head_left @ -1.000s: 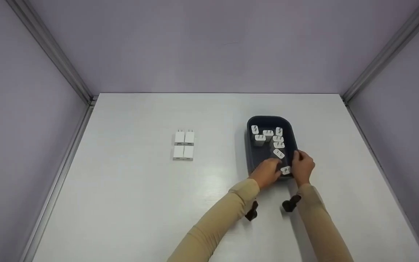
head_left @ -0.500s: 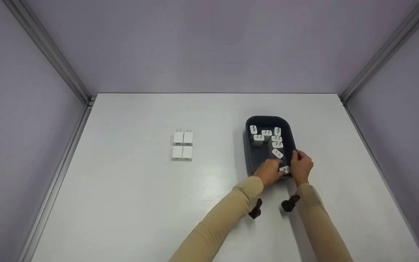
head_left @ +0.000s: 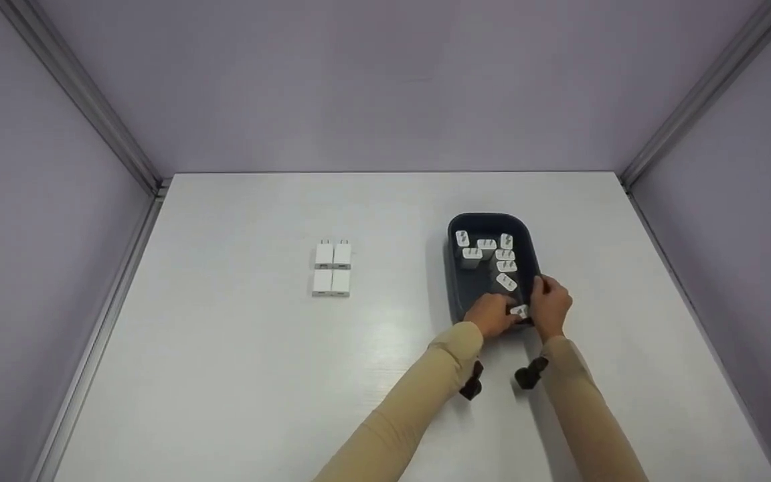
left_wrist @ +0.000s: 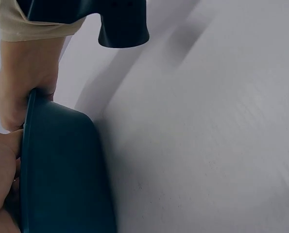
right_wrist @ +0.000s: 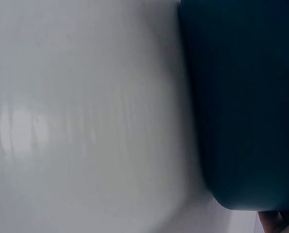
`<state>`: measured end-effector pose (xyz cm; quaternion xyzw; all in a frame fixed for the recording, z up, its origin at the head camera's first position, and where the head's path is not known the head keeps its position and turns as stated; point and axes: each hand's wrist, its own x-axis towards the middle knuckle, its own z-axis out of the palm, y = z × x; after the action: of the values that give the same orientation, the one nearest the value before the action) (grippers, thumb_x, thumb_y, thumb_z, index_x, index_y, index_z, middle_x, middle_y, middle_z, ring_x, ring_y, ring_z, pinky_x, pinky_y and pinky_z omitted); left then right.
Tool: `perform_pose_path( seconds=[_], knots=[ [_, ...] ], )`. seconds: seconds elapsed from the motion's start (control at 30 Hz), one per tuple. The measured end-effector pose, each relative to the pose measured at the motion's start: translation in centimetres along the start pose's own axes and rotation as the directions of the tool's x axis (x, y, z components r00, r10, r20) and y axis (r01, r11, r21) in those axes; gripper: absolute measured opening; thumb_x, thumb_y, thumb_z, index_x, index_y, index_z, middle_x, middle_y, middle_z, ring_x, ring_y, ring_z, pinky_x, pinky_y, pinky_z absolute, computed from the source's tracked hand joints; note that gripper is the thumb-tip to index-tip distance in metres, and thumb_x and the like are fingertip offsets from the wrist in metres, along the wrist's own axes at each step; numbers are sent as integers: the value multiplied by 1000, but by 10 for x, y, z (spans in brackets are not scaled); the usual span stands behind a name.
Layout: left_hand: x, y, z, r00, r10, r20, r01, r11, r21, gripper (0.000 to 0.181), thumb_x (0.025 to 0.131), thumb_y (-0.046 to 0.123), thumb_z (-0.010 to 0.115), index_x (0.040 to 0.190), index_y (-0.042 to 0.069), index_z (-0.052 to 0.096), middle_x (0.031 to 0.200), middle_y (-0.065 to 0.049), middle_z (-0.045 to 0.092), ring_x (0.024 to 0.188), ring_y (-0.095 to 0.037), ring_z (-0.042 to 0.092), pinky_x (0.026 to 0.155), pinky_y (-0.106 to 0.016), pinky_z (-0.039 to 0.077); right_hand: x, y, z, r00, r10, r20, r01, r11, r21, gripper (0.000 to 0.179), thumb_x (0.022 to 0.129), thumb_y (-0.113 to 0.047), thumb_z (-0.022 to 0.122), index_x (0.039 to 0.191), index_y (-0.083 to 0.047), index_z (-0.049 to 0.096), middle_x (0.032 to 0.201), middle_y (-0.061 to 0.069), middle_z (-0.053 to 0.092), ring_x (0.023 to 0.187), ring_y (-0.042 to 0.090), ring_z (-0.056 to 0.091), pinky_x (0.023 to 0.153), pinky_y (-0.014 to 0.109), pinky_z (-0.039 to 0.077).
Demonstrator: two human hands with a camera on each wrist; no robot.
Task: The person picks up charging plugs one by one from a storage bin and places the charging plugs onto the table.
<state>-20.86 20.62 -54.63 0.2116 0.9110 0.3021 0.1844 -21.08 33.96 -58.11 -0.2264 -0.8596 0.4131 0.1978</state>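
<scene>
In the head view, a dark blue plastic bin (head_left: pixel 469 289) holds several white charger plugs, most standing with prongs up. My left hand (head_left: pixel 490 314) reaches over its near end, thumb and fingers around a charger plug (head_left: pixel 519 312) in the near right corner. The right hand (head_left: pixel 550 306) grips the bin's right rim. From the left wrist, the left hand (left_wrist: pixel 1 174) is cut off by the frame edge, and the right hand (left_wrist: pixel 25 82) holds the rim. The right wrist view mostly shows the bin's outer wall (right_wrist: pixel 246 107).
Left of the bin, a two-by-two block of white charger plugs (head_left: pixel 332 269) lies on the white table (head_left: pixel 225 375). The farther pair has prongs pointing away. Pale walls (head_left: pixel 385 87) enclose the back and both sides.
My left hand has shifted slightly right, closing in on the near corner plug. The right hand keeps its hold on the rim. The whole head view has drifted a little.
</scene>
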Motion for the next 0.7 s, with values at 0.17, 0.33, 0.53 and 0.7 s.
perform_pose_path(
  seconds=[0.17,0.33,0.53,0.7],
  knots=[
    [1,-3,0,1000,4,9,-4,1000,-6,23,94,26,61,112,16,72,104,3,74,80,-8,62,67,-17,46,-1,-1,2,1000,10,16,-10,1000,-7,33,99,-13,48,115,12,63,110,33,66,98,41,64,87,48,49],
    [1,-6,-3,999,38,12,-38,999,-8,22,94,19,60,110,11,72,100,-1,75,71,-6,56,61,-17,43,0,-3,1,999,19,30,-19,1000,-9,34,99,-12,48,117,12,61,114,33,64,103,43,63,91,50,49],
    [-1,-8,-4,999,51,-10,-51,999,3,20,92,17,62,107,9,71,99,-1,74,72,-5,56,62,-17,43,1,-3,-1,999,24,43,-24,1000,-3,34,99,-13,48,117,13,61,114,34,64,102,44,63,91,50,50],
    [-2,-7,-2,994,91,-54,-87,993,81,14,90,19,63,98,10,70,95,-1,72,76,-8,60,63,-20,45,1,-1,-1,999,24,40,-24,1000,0,34,98,-13,48,115,13,62,113,34,64,101,43,63,90,50,49]
  ],
)
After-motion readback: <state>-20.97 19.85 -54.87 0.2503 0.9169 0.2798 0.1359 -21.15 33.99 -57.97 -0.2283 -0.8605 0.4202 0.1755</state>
